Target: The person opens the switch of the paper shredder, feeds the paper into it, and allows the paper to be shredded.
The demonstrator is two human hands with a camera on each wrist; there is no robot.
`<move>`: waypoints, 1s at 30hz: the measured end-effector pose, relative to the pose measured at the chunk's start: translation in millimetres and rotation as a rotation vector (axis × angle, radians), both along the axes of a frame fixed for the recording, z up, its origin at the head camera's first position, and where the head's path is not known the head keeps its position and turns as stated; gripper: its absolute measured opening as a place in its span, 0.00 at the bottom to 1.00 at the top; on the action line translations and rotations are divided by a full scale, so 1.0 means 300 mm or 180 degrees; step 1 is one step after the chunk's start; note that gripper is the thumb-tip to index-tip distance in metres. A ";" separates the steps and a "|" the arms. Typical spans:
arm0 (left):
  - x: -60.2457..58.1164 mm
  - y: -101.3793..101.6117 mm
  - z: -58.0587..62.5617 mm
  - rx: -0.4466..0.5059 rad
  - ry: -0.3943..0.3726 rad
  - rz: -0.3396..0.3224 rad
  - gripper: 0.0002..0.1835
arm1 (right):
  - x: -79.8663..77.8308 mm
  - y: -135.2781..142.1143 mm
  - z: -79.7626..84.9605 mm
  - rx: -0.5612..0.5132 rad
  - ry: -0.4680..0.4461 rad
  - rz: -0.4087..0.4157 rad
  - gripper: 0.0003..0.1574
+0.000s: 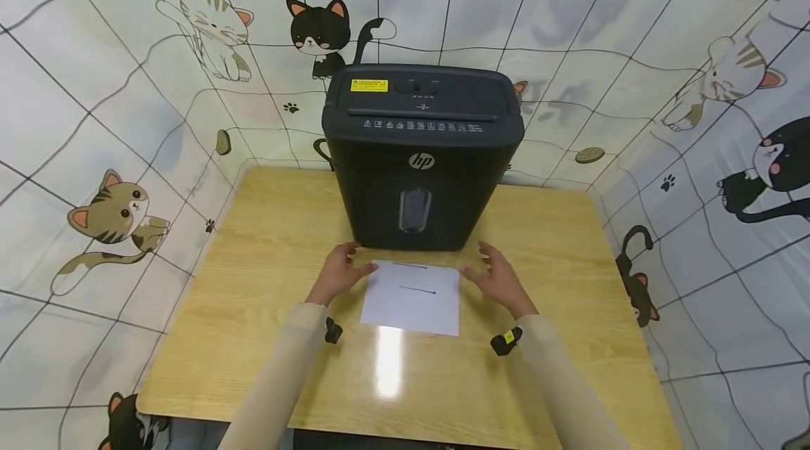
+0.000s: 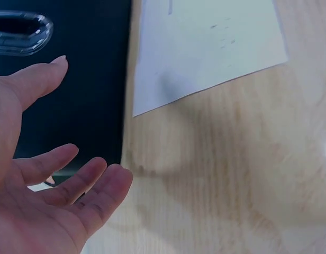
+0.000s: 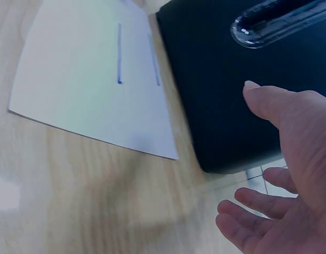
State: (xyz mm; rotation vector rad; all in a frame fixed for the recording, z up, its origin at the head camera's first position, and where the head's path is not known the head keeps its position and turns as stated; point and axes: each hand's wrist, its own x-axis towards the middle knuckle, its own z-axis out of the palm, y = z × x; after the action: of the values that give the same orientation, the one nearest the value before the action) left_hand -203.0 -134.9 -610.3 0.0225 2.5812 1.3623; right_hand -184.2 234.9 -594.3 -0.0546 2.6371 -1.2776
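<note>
A white sheet of paper (image 1: 411, 313) lies flat on the table in front of a black HP paper shredder (image 1: 373, 190). Two dark pen lines run across its upper part. My left hand (image 1: 338, 274) is beside the sheet's upper left corner, near the base of the shredder. On the other side, my right hand (image 1: 500, 283) is by the upper right corner. Both wrist views show thumb and fingers spread apart, with nothing held in the left hand (image 2: 52, 206) or the right hand (image 3: 298, 196). The paper (image 3: 89, 74) shows apart from the right fingers.
The wooden table (image 1: 253, 323) reaches past both forearms. Behind the shredder and along both sides hangs a white cat-print covering (image 1: 455, 21). A small dark camera sits on each wrist, the right one (image 1: 505, 342) with a yellow mark. Bright glare falls below the sheet.
</note>
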 end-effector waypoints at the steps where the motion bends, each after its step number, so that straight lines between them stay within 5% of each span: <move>1: -0.001 0.007 -0.003 -0.0052 0.0012 -0.0032 0.42 | -0.001 -0.004 -0.003 0.0019 -0.0018 0.0017 0.57; 17: -0.031 0.101 -0.031 -0.1276 0.0180 -0.0669 0.49 | 0.002 -0.109 -0.074 0.0812 0.0137 0.0379 0.58; 21: -0.032 0.124 -0.032 -0.1378 0.0043 -0.0729 0.50 | 0.004 -0.115 -0.084 0.1001 0.0155 0.0387 0.56; 30: -0.024 0.126 -0.046 -0.1407 0.0157 -0.0675 0.45 | 0.000 -0.141 -0.095 0.1228 0.0271 0.0382 0.49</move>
State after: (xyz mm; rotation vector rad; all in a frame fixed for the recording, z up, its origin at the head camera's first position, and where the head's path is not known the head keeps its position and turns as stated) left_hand -210.2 -97.1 -624.0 0.2507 2.7663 0.7111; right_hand -184.2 192.4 -622.9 -0.2066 2.8534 -0.7292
